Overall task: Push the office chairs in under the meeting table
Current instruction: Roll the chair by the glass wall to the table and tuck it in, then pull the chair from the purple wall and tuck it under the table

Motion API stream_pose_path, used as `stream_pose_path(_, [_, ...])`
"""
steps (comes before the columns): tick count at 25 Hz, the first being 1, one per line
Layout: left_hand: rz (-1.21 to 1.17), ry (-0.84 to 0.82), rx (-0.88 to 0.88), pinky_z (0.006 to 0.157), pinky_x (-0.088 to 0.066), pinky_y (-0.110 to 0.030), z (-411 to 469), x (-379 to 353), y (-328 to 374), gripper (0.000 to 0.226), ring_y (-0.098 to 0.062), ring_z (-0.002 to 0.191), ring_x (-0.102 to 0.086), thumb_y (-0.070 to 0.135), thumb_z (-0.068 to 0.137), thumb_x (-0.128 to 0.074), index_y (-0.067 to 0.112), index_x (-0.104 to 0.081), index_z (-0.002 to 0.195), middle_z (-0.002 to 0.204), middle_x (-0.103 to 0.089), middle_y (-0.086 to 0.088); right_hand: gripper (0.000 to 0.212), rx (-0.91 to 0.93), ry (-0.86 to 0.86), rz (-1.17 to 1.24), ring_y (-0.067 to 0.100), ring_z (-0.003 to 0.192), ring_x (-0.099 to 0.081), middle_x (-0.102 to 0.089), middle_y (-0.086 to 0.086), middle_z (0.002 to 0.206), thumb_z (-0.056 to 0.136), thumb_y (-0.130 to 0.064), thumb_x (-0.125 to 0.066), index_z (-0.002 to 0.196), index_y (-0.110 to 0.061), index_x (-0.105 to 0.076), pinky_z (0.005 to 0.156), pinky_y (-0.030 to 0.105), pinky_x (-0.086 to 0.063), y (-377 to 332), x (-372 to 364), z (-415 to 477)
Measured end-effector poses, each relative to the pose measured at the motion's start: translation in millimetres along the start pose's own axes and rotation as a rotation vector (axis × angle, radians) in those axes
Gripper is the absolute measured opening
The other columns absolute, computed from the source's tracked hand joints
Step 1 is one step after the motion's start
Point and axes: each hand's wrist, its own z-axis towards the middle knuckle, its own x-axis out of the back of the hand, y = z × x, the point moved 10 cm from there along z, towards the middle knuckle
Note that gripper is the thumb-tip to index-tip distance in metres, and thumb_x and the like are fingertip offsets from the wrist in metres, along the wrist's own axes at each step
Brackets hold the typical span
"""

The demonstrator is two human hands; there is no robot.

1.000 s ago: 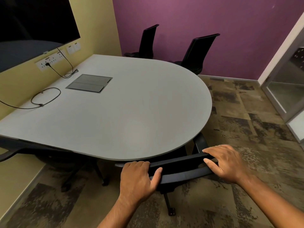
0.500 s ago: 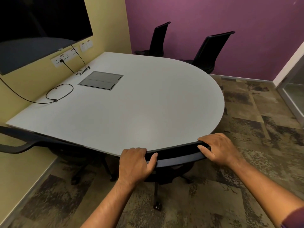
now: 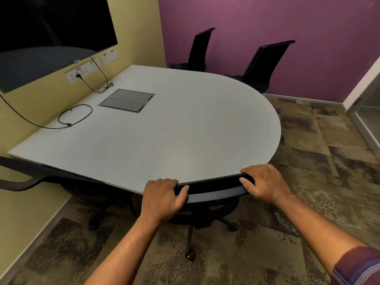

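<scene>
A black office chair (image 3: 213, 189) stands right in front of me, its backrest top pressed against the rounded near edge of the grey meeting table (image 3: 185, 128). Its seat is hidden beneath the tabletop; only the star base and casters show below. My left hand (image 3: 162, 197) grips the left end of the backrest top, and my right hand (image 3: 265, 183) grips its right end. A second black chair (image 3: 22, 173) sits at the table's near left side, mostly tucked under. Two more black chairs (image 3: 200, 50) (image 3: 265, 62) stand at the far side by the purple wall.
A dark wall screen (image 3: 47, 36) hangs on the yellow wall at left, with sockets and cables trailing onto the table. A flush power box (image 3: 126, 100) is set into the tabletop. A glass door (image 3: 368, 112) stands at the right. Patterned carpet covers the floor.
The chair has rolled forward until its backrest meets the table edge and its seat went under the top. Both hands kept their grip and moved forward with it.
</scene>
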Motion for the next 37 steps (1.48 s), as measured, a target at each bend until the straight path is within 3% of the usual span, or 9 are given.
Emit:
stream_pose_path(5, [-0.004, -0.11, -0.003, 0.084, -0.052, -0.044, -4, 0, 10, 0.076, -0.019, 0.073, -0.061, 0.075, 0.101, -0.015, 0.022, -0.067, 0.085, 0.077, -0.067, 0.004, 0.069, -0.037, -0.037, -0.005, 0.022, 0.097, -0.074, -0.08, -0.001, 0.106, 0.1, -0.068, -0.036, 0.123, -0.018, -0.077, 0.091, 0.043, -0.055, -2, 2, -3])
stream_pose_path(7, [-0.012, -0.133, 0.001, 0.09, -0.055, -0.048, -3, 1, 21, 0.078, -0.02, 0.077, -0.062, 0.078, 0.1, -0.011, 0.022, -0.065, 0.089, 0.082, -0.067, 0.003, 0.075, -0.046, -0.057, -0.019, 0.024, 0.113, -0.071, -0.077, 0.002, 0.123, 0.1, -0.072, -0.032, 0.134, -0.017, -0.07, 0.101, 0.046, -0.053, -5, 3, -7])
stream_pose_path(9, [-0.036, -0.135, -0.031, 0.098, -0.054, -0.05, 3, 0, 45, 0.087, -0.025, 0.096, -0.069, 0.081, 0.099, -0.01, 0.018, -0.068, 0.116, 0.105, -0.075, -0.004, 0.082, -0.072, -0.118, -0.046, 0.026, 0.139, -0.058, -0.062, 0.007, 0.151, 0.1, -0.073, -0.031, 0.152, -0.015, -0.054, 0.117, 0.05, -0.044, -4, 0, -11])
stream_pose_path(12, [-0.065, -0.103, -0.113, 0.109, -0.048, -0.05, 17, 0, 99, 0.091, -0.03, 0.124, -0.065, 0.078, 0.102, -0.014, 0.011, -0.054, 0.148, 0.137, -0.07, -0.011, 0.086, -0.131, -0.174, -0.012, 0.025, 0.161, -0.027, -0.027, 0.009, 0.175, 0.104, -0.07, -0.033, 0.168, -0.013, -0.022, 0.13, 0.05, -0.024, 1, -1, -11])
stream_pose_path(16, [-0.091, -0.14, -0.183, 0.135, -0.021, -0.052, 37, -12, 162, 0.086, -0.03, 0.163, -0.03, 0.07, 0.109, -0.02, 0.009, -0.024, 0.17, 0.175, -0.035, -0.014, 0.081, -0.225, -0.176, 0.074, 0.017, 0.165, 0.007, 0.009, 0.002, 0.18, 0.109, -0.063, -0.026, 0.17, -0.019, 0.007, 0.134, 0.047, 0.002, 22, 5, -19])
stream_pose_path(21, [-0.091, -0.121, -0.218, 0.138, 0.002, -0.049, 73, -13, 221, 0.102, -0.027, 0.17, 0.002, 0.08, 0.098, 0.002, 0.011, -0.002, 0.174, 0.184, -0.004, -0.011, 0.084, -0.352, -0.07, 0.021, 0.019, 0.164, 0.012, 0.013, 0.004, 0.179, 0.109, -0.063, -0.025, 0.169, -0.014, 0.008, 0.133, 0.047, 0.008, 98, 40, -52])
stream_pose_path(28, [-0.073, -0.072, -0.402, 0.138, 0.008, -0.049, 117, -25, 352, 0.113, -0.026, 0.17, 0.007, 0.089, 0.09, 0.017, 0.014, 0.003, 0.174, 0.184, 0.003, -0.008, 0.087, -0.532, 0.02, -0.143, 0.025, 0.165, 0.009, 0.01, 0.009, 0.179, 0.108, -0.062, -0.03, 0.169, -0.01, 0.004, 0.133, 0.05, 0.005, 227, 100, -132])
stream_pose_path(33, [-0.007, -0.044, -0.514, 0.137, 0.008, -0.05, 153, -37, 457, 0.102, -0.03, 0.169, 0.008, 0.083, 0.1, 0.002, 0.013, 0.001, 0.174, 0.184, 0.003, -0.01, 0.088, -0.64, 0.027, -0.226, 0.028, 0.166, -0.001, 0.002, 0.011, 0.179, 0.108, -0.064, -0.032, 0.17, -0.009, -0.004, 0.134, 0.052, -0.004, 305, 129, -177])
stream_pose_path(37, [-0.016, 0.0, -0.586, 0.135, 0.015, -0.049, 178, -48, 519, 0.109, -0.028, 0.167, 0.016, 0.087, 0.094, 0.012, 0.013, 0.002, 0.174, 0.183, 0.007, -0.009, 0.088, -0.716, 0.043, -0.234, 0.029, 0.166, -0.001, 0.003, 0.013, 0.179, 0.108, -0.065, -0.028, 0.17, -0.01, -0.001, 0.134, 0.052, -0.004, 354, 133, -197])
